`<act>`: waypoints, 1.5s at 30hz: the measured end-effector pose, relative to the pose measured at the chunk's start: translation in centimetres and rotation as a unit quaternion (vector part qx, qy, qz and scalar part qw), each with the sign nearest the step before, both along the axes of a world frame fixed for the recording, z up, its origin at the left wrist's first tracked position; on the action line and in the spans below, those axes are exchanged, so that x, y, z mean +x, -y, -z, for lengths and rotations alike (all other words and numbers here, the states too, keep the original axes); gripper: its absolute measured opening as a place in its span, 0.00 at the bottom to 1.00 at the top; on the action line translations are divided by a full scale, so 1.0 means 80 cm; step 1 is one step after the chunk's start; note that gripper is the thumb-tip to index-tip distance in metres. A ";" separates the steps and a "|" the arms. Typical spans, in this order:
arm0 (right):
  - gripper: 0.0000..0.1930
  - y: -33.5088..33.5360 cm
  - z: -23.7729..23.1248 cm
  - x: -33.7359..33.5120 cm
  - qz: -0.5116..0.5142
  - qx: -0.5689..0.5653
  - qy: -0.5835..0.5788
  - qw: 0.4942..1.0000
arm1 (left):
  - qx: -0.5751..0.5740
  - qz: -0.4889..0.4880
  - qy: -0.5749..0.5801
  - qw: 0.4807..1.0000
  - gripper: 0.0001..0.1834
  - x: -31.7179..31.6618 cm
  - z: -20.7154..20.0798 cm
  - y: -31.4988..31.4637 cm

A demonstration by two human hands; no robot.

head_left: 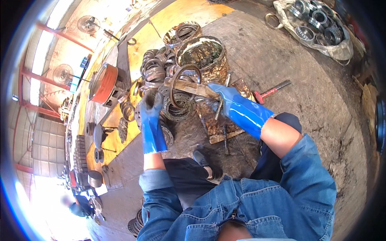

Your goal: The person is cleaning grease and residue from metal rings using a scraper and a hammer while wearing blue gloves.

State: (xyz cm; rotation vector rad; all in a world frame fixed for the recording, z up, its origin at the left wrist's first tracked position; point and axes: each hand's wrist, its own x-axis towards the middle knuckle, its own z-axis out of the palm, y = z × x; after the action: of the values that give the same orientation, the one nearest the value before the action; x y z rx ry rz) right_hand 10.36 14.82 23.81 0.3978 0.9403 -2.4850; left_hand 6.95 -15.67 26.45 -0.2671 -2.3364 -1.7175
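Note:
My right hand, in a long blue rubber glove, is closed round the near end of a flat, worn wooden stick. A large metal ring stands tilted at the stick, which crosses its opening; whether it hangs on the stick or leans there I cannot tell. My left hand, gloved the same way with darkened fingertips, is beside the heap of metal rings, fingers apart and seemingly holding nothing. Below the tilted ring lies a stack of ring-shaped parts.
A crusted drum stands just beyond the stick, with a smaller ring-filled container behind it. To the right are a red-headed hammer and a white sack of metal rings. A stained board with metal rods lies under my right hand.

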 end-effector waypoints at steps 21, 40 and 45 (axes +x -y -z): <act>0.18 -0.054 -0.047 0.036 -0.151 0.401 -0.130 0.894 | -0.339 -0.011 0.011 0.941 0.15 -0.028 -0.023 -0.071; 0.15 0.040 -0.004 0.046 -0.062 0.362 -0.440 0.819 | -0.103 -0.065 -0.017 0.992 0.12 -0.008 0.094 -0.010; 0.16 0.040 -0.011 0.041 -0.088 0.318 -0.338 0.882 | -0.079 -0.055 -0.045 0.994 0.13 0.001 0.074 -0.028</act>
State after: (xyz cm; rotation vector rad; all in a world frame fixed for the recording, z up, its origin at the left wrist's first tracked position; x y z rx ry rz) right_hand 13.62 11.65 24.66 -0.3966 1.9777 -2.0928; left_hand 7.03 -13.47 20.54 -0.2339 -2.3770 -1.4433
